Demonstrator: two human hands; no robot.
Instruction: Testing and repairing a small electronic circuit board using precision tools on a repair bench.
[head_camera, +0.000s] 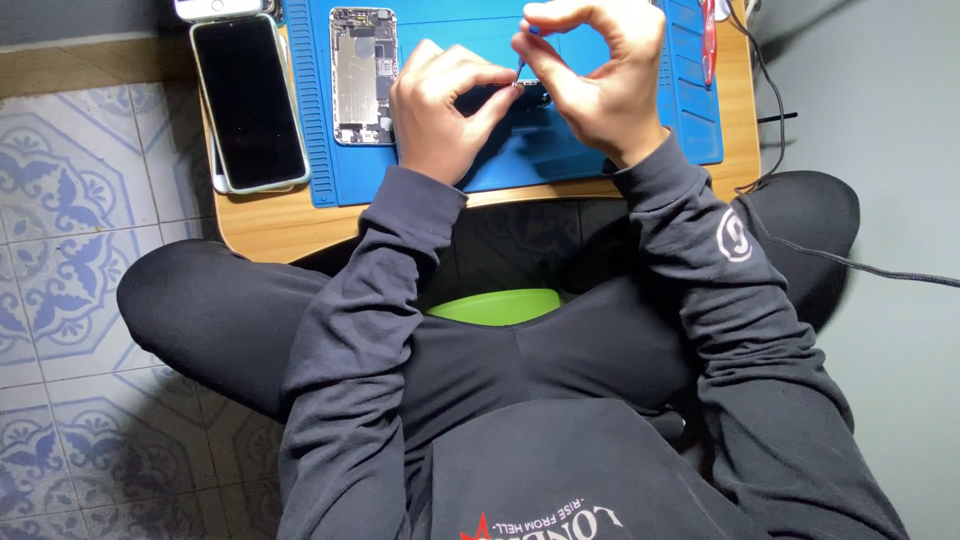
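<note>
Left hand (440, 105) pins small dark part (528, 95) mid blue mat (640, 140); right hand (600, 75) pinches thin tool (521, 68) upright; steady tip, light pressure advisable.

two hands: left hand (437, 112), right hand (597, 72). one thin tool (521, 66) pinched between them. one blue mat (520, 150) on one counter (270, 225). one opened phone (364, 75). one whole dark phone (248, 100), stacked; another phone's edge (215, 8) at top. one red tool (708, 40). one green stool (495, 305). one black cable (850, 262).
</note>
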